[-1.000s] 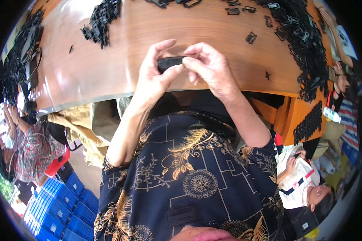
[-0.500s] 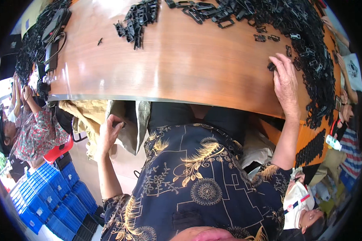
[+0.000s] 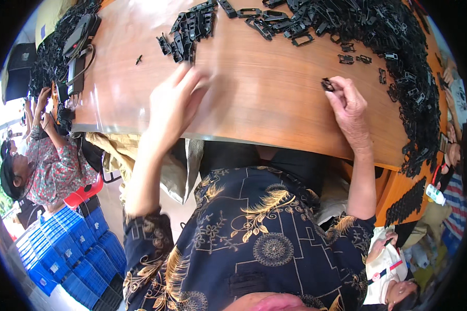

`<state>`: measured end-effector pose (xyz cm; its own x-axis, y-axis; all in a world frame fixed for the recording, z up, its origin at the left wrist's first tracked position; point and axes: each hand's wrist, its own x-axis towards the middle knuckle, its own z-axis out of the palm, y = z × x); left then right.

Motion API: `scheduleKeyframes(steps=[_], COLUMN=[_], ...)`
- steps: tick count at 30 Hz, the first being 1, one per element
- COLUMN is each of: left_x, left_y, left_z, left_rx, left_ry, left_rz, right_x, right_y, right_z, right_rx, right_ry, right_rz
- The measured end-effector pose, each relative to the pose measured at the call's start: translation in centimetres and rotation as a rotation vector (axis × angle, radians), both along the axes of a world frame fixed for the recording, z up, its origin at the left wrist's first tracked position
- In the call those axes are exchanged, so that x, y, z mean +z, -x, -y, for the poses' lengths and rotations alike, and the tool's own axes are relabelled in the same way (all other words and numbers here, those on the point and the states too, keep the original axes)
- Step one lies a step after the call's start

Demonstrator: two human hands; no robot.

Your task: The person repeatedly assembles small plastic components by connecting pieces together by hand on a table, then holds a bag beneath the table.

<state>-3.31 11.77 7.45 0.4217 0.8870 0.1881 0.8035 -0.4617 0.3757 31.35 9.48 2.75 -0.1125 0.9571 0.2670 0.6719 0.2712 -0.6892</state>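
My right hand [image 3: 351, 109] is above the right half of the wooden table [image 3: 254, 98], pinching a small black plastic frame-like part [image 3: 327, 84] between thumb and fingers. Over the left half, my left hand [image 3: 172, 106] reaches to the near end of a small cluster of black plastic parts [image 3: 194, 26]. Motion smears its fingers, so whether they hold or touch a part cannot be told.
A large heap of black parts [image 3: 410, 88] curves along the far and right sides. Several loose parts [image 3: 346, 59] lie beside it. One tiny black piece [image 3: 138, 60] sits at left, near a black device [image 3: 82, 35]. Blue crates [image 3: 62, 249] and co-workers flank the table.
My left hand has come up from below the table's near edge to the small cluster. My right hand has moved a little left, away from the heap, with the black part in its fingers.
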Motion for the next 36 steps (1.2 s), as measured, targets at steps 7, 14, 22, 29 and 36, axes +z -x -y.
scheduleKeyframes(steps=[7,14,22,29,36], left_x=[-3.9,-3.9,-5.4,-6.4,-6.4], left_y=[-7.8,-7.0,-7.5,-7.6,-6.7], left_z=[-11.1,-11.1,-2.5,0.6,1.0], left_rx=[-0.261,-0.298,0.145,0.016,-0.017], left_ry=[-0.414,-0.368,0.731,0.949,0.937], left_rz=[-0.161,-0.254,1.131,1.569,1.414], right_x=[-1.6,-1.9,-1.0,-0.6,0.4], right_y=[1.7,1.5,6.4,9.7,9.9], right_z=[0.1,0.1,0.5,0.6,0.4], right_rx=[0.045,0.044,0.063,0.038,0.133], right_ry=[-0.071,-0.052,0.035,-0.034,-0.167], right_rz=[0.008,-0.059,-0.518,-0.381,-0.168])
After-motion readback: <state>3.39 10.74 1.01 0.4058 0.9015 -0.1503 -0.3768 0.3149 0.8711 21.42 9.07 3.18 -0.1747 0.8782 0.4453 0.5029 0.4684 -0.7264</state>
